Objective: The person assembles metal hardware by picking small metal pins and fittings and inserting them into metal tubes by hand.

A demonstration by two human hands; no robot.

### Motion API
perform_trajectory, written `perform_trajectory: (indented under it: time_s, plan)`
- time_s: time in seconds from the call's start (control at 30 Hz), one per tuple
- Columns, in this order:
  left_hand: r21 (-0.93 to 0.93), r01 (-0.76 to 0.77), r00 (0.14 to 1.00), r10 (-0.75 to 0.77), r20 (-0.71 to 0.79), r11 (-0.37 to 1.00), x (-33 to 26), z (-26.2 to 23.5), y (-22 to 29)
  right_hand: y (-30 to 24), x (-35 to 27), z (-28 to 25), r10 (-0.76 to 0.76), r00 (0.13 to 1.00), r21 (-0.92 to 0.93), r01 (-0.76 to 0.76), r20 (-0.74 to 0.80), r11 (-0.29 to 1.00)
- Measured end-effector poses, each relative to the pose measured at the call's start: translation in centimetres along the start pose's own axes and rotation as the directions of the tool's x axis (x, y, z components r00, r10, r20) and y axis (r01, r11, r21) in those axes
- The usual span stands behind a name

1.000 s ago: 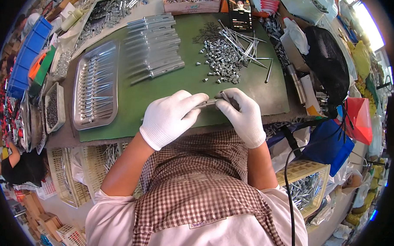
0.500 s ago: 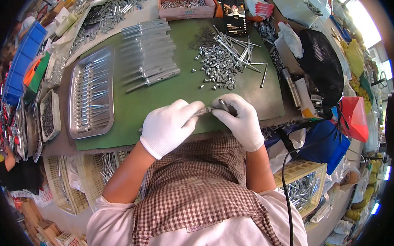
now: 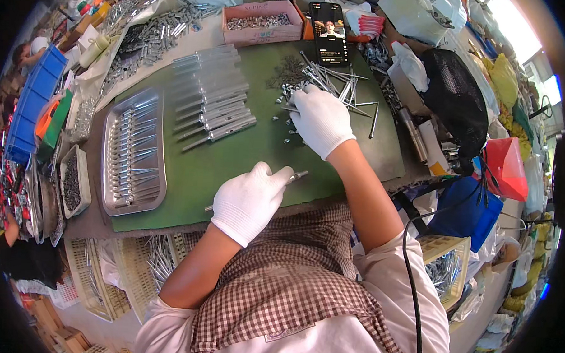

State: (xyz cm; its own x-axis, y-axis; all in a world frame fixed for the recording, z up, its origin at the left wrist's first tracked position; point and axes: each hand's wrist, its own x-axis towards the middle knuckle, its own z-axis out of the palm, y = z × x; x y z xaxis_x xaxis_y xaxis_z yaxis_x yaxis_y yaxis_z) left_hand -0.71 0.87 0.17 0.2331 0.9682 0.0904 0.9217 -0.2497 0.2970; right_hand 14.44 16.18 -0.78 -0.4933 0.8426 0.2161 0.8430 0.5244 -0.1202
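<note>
Though fisted round a mostly hidden metal rod, left hand; right hand's grip indiscernible.

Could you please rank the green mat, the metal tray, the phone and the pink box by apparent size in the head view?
1. Green mat, clearly the largest.
2. Metal tray.
3. Pink box and phone: they look about alike, and both sit far from the camera near the bent rim, so I would not rank them.

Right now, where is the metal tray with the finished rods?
In the head view the metal tray lies at the left end of the green mat, left of the loose row of silver rods and the gloved left hand.
</note>
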Motion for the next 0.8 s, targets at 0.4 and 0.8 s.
perform_trajectory:
  time_s: [0.4,0.8]
  plan:
    - [0.003,-0.007,1.0,0.007,0.004,1.0,0.1,-0.1,-0.1,-1.5,-10.1,-2.9,-0.057,0.997,0.576,0.082,-0.061,0.813]
    - [-0.013,0.001,1.0,-0.001,0.0,1.0,-0.1,0.0,0.0,-1.3,-11.1,-2.0,-0.135,0.979,0.466,0.192,-0.153,0.864]
